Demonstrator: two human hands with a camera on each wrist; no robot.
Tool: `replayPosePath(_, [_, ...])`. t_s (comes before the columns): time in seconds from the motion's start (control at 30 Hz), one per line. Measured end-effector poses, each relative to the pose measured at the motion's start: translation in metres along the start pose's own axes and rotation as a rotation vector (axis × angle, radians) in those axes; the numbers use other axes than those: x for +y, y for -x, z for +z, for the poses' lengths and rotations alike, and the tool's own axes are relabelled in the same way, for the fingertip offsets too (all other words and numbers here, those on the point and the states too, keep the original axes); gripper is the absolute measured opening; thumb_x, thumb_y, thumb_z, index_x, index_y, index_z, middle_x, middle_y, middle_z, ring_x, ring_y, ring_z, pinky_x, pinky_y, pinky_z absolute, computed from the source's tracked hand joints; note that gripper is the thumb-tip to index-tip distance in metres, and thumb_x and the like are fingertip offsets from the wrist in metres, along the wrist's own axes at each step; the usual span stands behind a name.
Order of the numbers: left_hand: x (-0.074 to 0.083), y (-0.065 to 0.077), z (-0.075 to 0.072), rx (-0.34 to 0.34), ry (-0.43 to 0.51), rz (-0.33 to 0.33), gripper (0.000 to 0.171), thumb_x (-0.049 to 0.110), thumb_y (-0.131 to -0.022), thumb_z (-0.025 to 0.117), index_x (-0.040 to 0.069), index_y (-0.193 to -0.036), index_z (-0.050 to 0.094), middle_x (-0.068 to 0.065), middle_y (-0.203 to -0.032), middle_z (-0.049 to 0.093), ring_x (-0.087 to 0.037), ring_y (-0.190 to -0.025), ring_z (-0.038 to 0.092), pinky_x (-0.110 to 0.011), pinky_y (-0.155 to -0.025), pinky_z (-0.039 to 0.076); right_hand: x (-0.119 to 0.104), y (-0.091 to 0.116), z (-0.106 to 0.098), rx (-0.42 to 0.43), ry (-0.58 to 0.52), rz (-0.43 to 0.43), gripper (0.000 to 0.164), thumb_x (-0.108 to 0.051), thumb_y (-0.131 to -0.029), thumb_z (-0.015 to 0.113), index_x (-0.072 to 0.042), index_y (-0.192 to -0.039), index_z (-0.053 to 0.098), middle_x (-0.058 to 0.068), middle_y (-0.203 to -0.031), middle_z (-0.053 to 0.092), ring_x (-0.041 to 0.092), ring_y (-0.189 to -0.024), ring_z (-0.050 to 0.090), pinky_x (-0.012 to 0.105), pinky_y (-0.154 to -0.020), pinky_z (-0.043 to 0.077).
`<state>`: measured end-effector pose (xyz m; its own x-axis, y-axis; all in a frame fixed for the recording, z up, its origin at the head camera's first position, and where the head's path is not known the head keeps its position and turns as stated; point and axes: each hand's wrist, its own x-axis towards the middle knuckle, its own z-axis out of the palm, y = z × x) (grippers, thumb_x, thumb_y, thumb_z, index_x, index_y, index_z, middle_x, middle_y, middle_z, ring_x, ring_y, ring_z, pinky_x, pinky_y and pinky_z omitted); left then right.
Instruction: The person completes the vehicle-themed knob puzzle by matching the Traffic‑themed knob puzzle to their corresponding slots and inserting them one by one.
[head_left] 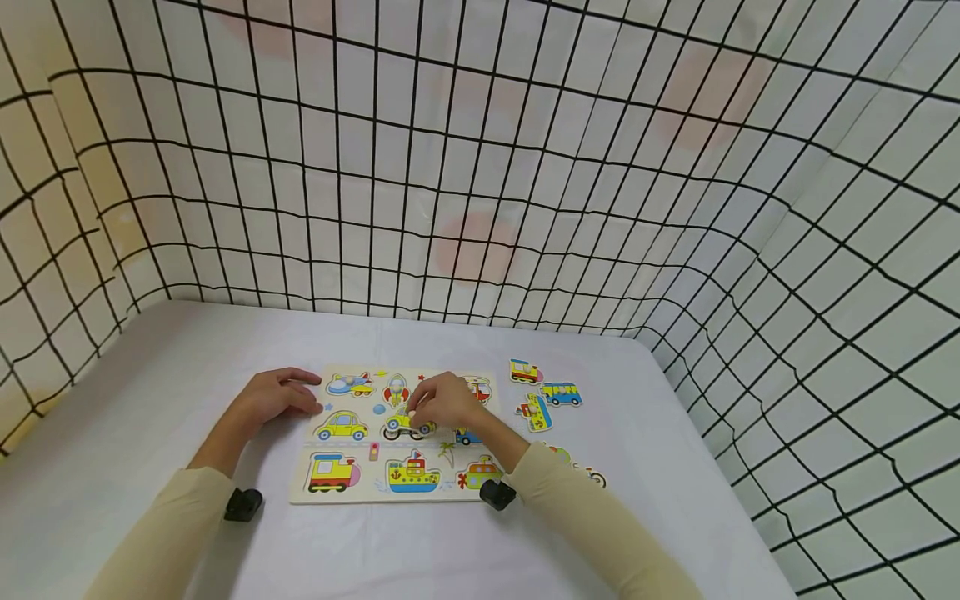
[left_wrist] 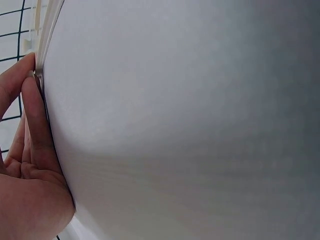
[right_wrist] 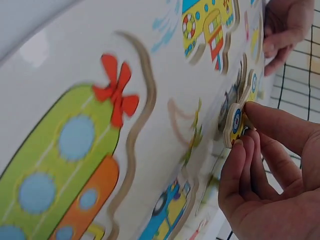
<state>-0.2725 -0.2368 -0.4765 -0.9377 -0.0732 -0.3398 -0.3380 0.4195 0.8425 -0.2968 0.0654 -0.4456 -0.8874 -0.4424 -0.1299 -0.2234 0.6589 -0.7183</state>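
Note:
My right hand pinches a yellow vehicle puzzle piece with blue wheels between thumb and fingers. In the head view the piece is above the middle of the wooden puzzle board, over a picture with dark wheels. The fingers hide part of it. My left hand lies at the board's left edge, its fingertips touching that edge with a gap between thumb and forefinger. Pictured on the board are a yellow car, a train, a ship and a green submarine.
Right of the board lie loose pieces: a train, a blue bus, a ship and a wheeled piece partly behind the right sleeve. Black wire mesh borders the white table at the back and sides.

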Motion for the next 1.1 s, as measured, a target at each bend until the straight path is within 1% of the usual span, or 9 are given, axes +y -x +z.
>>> replayPosePath(0.2, [-0.002, -0.003, 0.000, -0.003, -0.002, 0.004, 0.065, 0.019, -0.079, 0.079, 0.005, -0.139, 0.058, -0.012, -0.107, 0.076, -0.027, -0.095, 0.065, -0.040, -0.088, 0.049, -0.015, -0.006, 0.017, -0.002, 0.034, -0.017, 0.012, -0.009, -0.075, 0.085, -0.014, -0.084, 0.079, -0.006, -0.078, 0.070, 0.009, -0.071, 0.058, 0.023, -0.061, 0.043])
replayPosePath(0.37, [-0.001, -0.001, -0.001, -0.002, -0.002, 0.007, 0.064, 0.019, -0.080, 0.079, 0.005, -0.139, 0.057, -0.013, -0.109, 0.076, -0.028, -0.096, 0.065, -0.040, -0.088, 0.048, -0.024, -0.011, 0.029, -0.006, 0.000, -0.018, 0.012, -0.007, -0.075, 0.085, -0.013, -0.083, 0.079, -0.005, -0.078, 0.072, 0.009, -0.069, 0.060, 0.023, -0.059, 0.046])
replayPosePath(0.5, [0.001, 0.000, -0.001, -0.003, 0.006, 0.002, 0.063, 0.019, -0.081, 0.079, 0.005, -0.139, 0.057, -0.012, -0.106, 0.076, -0.027, -0.094, 0.064, -0.037, -0.086, 0.049, -0.032, -0.014, 0.039, -0.014, -0.004, -0.008, 0.011, -0.008, -0.076, 0.085, -0.014, -0.083, 0.079, -0.005, -0.078, 0.071, 0.010, -0.069, 0.059, 0.024, -0.057, 0.047])
replayPosePath(0.67, [0.001, -0.001, -0.002, -0.004, 0.003, 0.004, 0.064, 0.019, -0.081, 0.080, 0.006, -0.139, 0.058, -0.007, -0.099, 0.076, -0.024, -0.089, 0.065, -0.033, -0.082, 0.048, -0.042, -0.015, 0.048, -0.024, 0.006, 0.020, 0.009, -0.011, -0.079, 0.084, -0.016, -0.085, 0.079, -0.006, -0.080, 0.070, 0.010, -0.071, 0.057, 0.023, -0.059, 0.044])
replayPosePath(0.8, [0.001, -0.001, -0.002, -0.002, -0.001, 0.010, 0.063, 0.020, -0.081, 0.080, 0.006, -0.139, 0.058, -0.003, -0.095, 0.076, -0.022, -0.086, 0.065, -0.031, -0.080, 0.047, -0.050, -0.014, 0.054, -0.018, 0.005, 0.026, 0.008, -0.012, -0.080, 0.084, -0.016, -0.085, 0.079, -0.007, -0.079, 0.070, 0.008, -0.072, 0.056, 0.021, -0.062, 0.042])
replayPosePath(1.0, [0.001, -0.001, 0.000, -0.002, -0.009, 0.014, 0.062, 0.019, -0.082, 0.078, 0.005, -0.139, 0.057, -0.004, -0.094, 0.075, -0.022, -0.083, 0.065, -0.035, -0.083, 0.047, -0.057, -0.015, 0.062, -0.006, 0.000, 0.046, 0.008, -0.012, -0.080, 0.084, -0.017, -0.084, 0.079, -0.010, -0.078, 0.068, 0.007, -0.074, 0.055, 0.020, -0.067, 0.042])
replayPosePath(1.1, [0.000, -0.001, 0.000, 0.001, -0.015, 0.013, 0.062, 0.020, -0.082, 0.078, 0.005, -0.139, 0.057, -0.005, -0.095, 0.075, -0.022, -0.084, 0.064, -0.036, -0.083, 0.047, -0.059, -0.015, 0.065, 0.005, 0.005, 0.044, 0.007, -0.013, -0.080, 0.084, -0.017, -0.083, 0.079, -0.010, -0.076, 0.069, 0.006, -0.075, 0.055, 0.021, -0.072, 0.043])
